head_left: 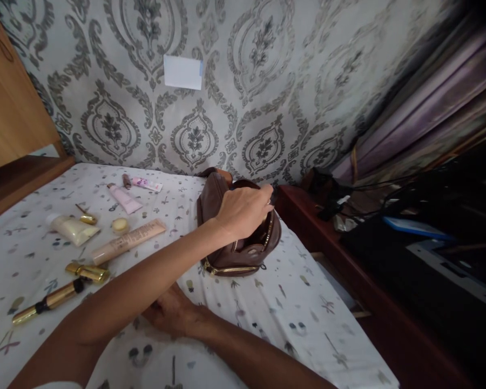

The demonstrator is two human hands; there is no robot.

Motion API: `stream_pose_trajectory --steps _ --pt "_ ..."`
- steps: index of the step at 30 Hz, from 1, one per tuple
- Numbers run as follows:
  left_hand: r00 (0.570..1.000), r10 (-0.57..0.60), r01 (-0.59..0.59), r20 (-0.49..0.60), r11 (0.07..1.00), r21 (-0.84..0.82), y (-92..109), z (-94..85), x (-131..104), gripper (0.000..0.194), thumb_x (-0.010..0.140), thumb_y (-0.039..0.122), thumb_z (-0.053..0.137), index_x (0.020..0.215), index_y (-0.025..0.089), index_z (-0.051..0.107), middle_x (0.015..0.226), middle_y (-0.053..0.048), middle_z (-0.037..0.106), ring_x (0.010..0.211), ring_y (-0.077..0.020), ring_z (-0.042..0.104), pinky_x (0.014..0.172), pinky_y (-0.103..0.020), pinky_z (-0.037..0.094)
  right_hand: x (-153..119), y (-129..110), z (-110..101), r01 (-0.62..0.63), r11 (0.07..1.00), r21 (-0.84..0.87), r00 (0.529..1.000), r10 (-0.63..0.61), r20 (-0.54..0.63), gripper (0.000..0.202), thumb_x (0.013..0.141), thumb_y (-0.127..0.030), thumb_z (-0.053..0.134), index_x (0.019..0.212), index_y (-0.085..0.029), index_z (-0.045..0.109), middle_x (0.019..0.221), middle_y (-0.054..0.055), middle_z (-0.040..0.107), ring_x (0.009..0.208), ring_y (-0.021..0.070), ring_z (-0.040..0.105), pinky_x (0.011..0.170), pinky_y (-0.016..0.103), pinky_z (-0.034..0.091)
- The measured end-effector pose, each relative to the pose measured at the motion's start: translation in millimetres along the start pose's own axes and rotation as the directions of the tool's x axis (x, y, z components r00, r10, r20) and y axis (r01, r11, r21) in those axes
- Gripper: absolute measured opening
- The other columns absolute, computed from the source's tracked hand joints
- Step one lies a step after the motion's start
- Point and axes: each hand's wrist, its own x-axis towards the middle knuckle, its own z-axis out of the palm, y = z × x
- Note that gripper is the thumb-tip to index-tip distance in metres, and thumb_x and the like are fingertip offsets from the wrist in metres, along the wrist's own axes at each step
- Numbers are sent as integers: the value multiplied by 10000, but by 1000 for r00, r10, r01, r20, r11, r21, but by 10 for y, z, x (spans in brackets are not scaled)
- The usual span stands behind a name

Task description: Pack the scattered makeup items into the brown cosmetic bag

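My left hand [245, 209] is over the unzipped top of a brown leather bag [216, 197], its fingers bent together in a pinch. Whatever it may hold is too small or hidden to tell. Crossing beneath my left forearm, my right hand [172, 310] rests low over the patterned sheet with its fingers curled in. My left arm covers part of it, so any thing inside the curl is hidden. Gold zippers [235, 269] run along the bag's front pocket and its opening. A long beige tube [129, 241] lies left of my left forearm.
Scattered on the sheet [275, 324] are a cream tube [73, 229], a pink tube [124, 198], a small white-and-pink tube [147, 184], a round yellow item [120, 225], a gold tube [48, 302] and gold caps [88, 272]. A dark wooden edge [328, 248] borders the right.
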Motion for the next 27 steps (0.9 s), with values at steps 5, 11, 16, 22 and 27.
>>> stream_pose_trajectory --steps 5,11,16,22,27 --pt "996 31 -35 84 998 48 19 102 62 148 962 282 547 1019 177 636 893 -110 724 888 -296 711 757 -390 514 -10 7 21 -21 999 -26 1000 20 -16 93 744 -102 523 729 -194 529 779 14 661 693 142 553 663 249 480" --pt "992 46 -52 117 997 49 22 167 96 104 938 240 570 987 184 643 894 -119 721 905 -311 710 786 -408 509 -24 66 62 -13 999 -29 1000 13 8 162 711 -92 544 827 -196 588 981 49 713 876 201 638 777 296 523" --pt "991 2 -12 133 997 79 29 165 119 107 917 267 609 983 203 663 918 -116 732 928 -313 705 769 -386 510 -13 54 41 36 998 -54 999 -36 4 145 732 -91 541 840 -180 581 1023 70 714 931 204 646 844 300 521" --pt "988 -29 20 153 998 62 56 140 119 104 901 249 618 980 201 666 951 -140 735 940 -322 704 778 -397 512 37 -8 -3 113 988 -107 994 -113 7 201 738 -69 529 904 -172 576 1058 82 713 986 205 650 909 289 504" --pt "986 -37 21 165 995 96 102 91 129 116 900 242 619 997 202 670 966 -136 741 954 -307 707 785 -377 512 61 15 28 149 980 -135 989 -150 2 207 742 -64 529 916 -165 575 1119 94 703 1023 204 651 922 266 492"
